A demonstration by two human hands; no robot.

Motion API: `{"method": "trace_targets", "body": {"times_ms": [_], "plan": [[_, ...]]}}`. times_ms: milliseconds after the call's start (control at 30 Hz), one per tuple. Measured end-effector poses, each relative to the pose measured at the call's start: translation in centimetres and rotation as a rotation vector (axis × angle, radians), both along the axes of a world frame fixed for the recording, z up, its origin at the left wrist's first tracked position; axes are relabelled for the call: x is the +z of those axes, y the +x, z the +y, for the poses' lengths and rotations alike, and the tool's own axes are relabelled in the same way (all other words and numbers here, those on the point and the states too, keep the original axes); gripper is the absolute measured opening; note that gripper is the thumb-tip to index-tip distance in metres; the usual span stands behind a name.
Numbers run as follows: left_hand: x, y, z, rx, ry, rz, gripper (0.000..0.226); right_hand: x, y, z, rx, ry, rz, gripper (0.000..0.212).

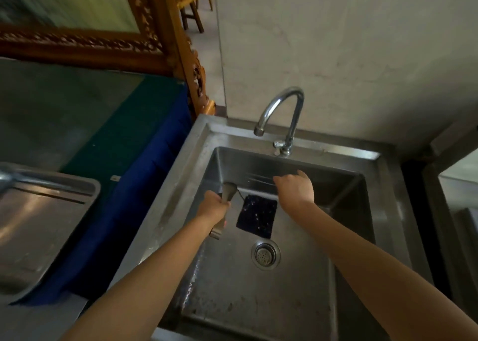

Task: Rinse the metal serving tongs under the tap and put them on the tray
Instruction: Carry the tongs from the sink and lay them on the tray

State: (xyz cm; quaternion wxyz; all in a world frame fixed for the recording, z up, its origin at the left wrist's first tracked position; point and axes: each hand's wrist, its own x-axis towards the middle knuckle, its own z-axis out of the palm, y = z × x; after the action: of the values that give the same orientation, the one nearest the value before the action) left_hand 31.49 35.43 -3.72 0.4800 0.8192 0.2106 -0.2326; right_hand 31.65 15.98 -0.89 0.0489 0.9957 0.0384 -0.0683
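Note:
My left hand (pixel 213 206) grips the metal serving tongs (pixel 227 193) around their middle, over the left part of the steel sink (pixel 305 276). The tongs' heads point away from me and their handle end sticks out below my fist. My right hand (pixel 294 186) hovers over the back of the basin, below the tap (pixel 282 113), fingers loosely bent and holding nothing. No water runs from the spout. The steel tray (pixel 49 226) lies on the counter at the left, apart from both hands.
A dark blue sponge or cloth (pixel 257 217) lies flat in the basin above the drain (pixel 266 254). A blue cloth (pixel 144 185) covers the counter between tray and sink. A metal utensil (pixel 15 179) rests on the tray's far rim. A concrete wall stands behind the tap.

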Motion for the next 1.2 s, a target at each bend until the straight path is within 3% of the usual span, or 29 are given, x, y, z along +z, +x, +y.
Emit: {"method": "trace_targets", "body": {"times_ms": [133, 200, 267, 467, 633, 800, 933, 1067, 1200], "plan": [[2.7, 0.2, 3.0, 0.094, -0.11, 0.045, 0.017, 2.8, 1.5, 1.9, -0.001, 0.053, -0.051, 0.028], [4.0, 0.3, 4.5, 0.136, -0.121, 0.053, 0.006, 3.8, 2.2, 3.2, 0.018, 0.064, -0.068, 0.032], [4.8, 0.3, 6.1, 0.185, -0.139, 0.036, 0.022, 4.6, 2.8, 4.8, 0.046, 0.06, -0.093, 0.036], [7.9, 0.8, 11.5, 0.239, -0.113, -0.021, 0.03, 6.8, 3.6, 11.2, 0.119, 0.079, -0.185, 0.031], [9.9, 0.5, 18.3, 0.326, -0.166, -0.17, 0.01, 8.8, 4.5, 18.0, 0.211, 0.138, -0.237, 0.036], [12.2, -1.3, 26.1, 0.395, -0.091, -0.298, 0.016, 10.7, 5.2, 26.2, 0.308, 0.273, -0.293, 0.02], [13.8, -3.5, 32.4, 0.459, -0.025, -0.4, 0.019, 11.5, 5.2, 33.8, 0.414, 0.381, -0.309, 0.023], [13.8, -5.4, 37.7, 0.524, 0.079, -0.471, 0.02, 10.8, 4.5, 40.8, 0.49, 0.598, -0.213, 0.027], [12.1, -7.3, 41.1, 0.552, 0.156, -0.5, 0.023, 6.4, 3.8, 45.4, 0.498, 0.616, -0.03, 0.031]]}}
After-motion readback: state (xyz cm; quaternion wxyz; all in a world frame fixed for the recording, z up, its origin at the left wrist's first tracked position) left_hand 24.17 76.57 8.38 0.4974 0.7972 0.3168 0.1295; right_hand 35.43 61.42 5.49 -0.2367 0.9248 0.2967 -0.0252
